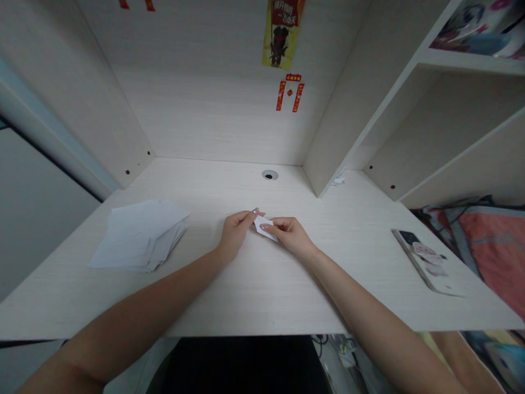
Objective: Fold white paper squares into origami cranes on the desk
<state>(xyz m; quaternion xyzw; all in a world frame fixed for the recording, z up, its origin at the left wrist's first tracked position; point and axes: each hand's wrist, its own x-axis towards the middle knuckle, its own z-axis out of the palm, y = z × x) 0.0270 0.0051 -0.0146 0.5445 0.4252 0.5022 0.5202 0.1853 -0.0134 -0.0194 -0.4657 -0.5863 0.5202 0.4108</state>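
1. Paper stack (139, 235): loose white sheets fanned out on the left part of the desk (254, 290), well apart from both hands.
2. Left hand (235, 230): resting on the desk near its middle, index finger stretched toward the small folded paper (263, 226) and pressing its upper left edge.
3. Small folded paper: white, lying at desk centre between the two hands, partly covered by fingertips.
4. Right hand (291, 235): just beside the left hand, thumb and fingers pinched on the right edge of the folded paper. Both hands are close together, closed on the same piece.
5. Cable hole (269, 175): round opening in the desk behind the hands.
6. Shelf compartments (430, 137): open cubbies at the right; a small white scrap (338, 179) lies at the foot of the divider.
7. Phone (429, 260): lying flat near the right desk edge, stickers on its case.
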